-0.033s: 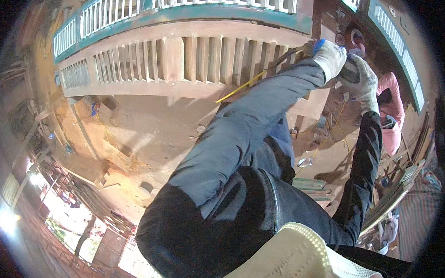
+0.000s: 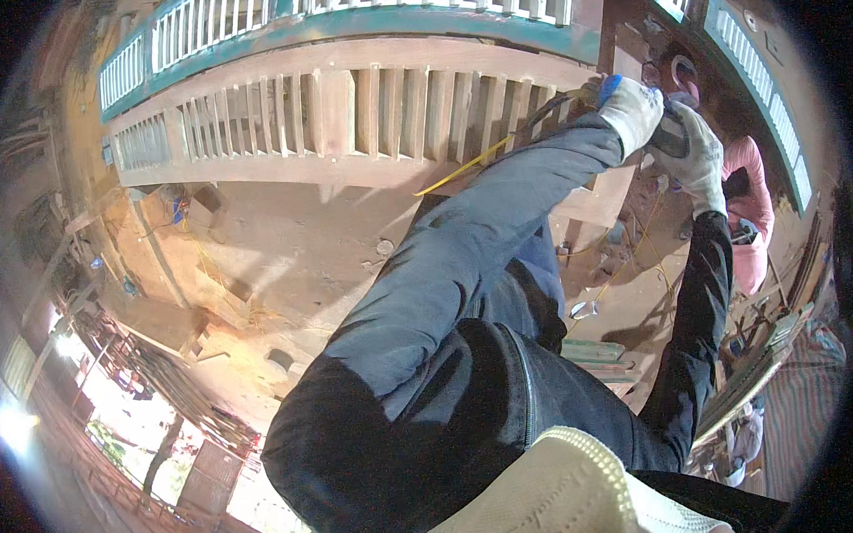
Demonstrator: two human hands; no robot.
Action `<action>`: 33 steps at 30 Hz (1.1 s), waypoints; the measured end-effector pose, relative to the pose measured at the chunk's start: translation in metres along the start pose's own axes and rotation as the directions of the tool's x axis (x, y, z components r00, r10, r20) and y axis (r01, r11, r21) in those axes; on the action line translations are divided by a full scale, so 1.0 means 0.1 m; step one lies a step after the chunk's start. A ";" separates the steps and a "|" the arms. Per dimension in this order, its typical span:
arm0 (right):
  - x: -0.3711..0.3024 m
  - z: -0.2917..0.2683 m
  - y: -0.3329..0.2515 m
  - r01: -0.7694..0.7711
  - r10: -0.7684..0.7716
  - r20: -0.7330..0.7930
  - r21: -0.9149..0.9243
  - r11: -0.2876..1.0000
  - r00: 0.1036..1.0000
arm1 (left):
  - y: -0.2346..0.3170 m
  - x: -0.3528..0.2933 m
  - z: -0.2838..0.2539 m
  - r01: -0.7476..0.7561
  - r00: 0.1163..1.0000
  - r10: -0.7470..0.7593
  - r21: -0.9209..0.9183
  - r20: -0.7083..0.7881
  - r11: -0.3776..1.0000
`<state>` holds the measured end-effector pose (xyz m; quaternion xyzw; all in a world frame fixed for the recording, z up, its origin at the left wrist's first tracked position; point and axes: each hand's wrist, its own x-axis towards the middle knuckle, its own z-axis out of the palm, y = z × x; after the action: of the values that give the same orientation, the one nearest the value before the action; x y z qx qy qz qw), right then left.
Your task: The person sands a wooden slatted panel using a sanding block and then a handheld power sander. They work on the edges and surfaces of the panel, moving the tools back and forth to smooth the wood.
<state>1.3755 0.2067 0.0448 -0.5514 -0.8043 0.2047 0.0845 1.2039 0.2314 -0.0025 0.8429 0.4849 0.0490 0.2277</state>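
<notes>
Both my hands wear white knitted gloves and meet at the upper right, over the right end of a bare wooden slatted panel [image 2: 332, 119]. My left hand [image 2: 631, 116], with blue at its edge, is closed; what its fingers hold is hidden. My right hand [image 2: 697, 154] curls round a dark grey, rounded object [image 2: 669, 138], perhaps a tool, mostly covered by the gloves. A yellow cord [image 2: 461, 174] runs along the panel's lower edge and darkens toward my left wrist.
Behind the bare panel stands a teal-framed panel with white slats [image 2: 371, 22]. Another teal panel [image 2: 763, 86] is at the far right. A person in a pink top [image 2: 751, 208] crouches nearby. Cords and scraps [image 2: 588, 309] litter the floor; lumber [image 2: 182, 397] is stacked at left.
</notes>
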 end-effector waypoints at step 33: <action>0.01 1.49 -2.99 0.190 -0.168 -0.150 0.147 0.971 0.974 | -1.96 -2.84 -0.74 0.098 0.953 -0.114 0.071 0.279 0.993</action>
<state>1.0667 0.0806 0.0368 -0.4805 -0.8242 0.2220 0.2013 0.8763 0.1011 0.0185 0.8201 0.4933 -0.0978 0.2730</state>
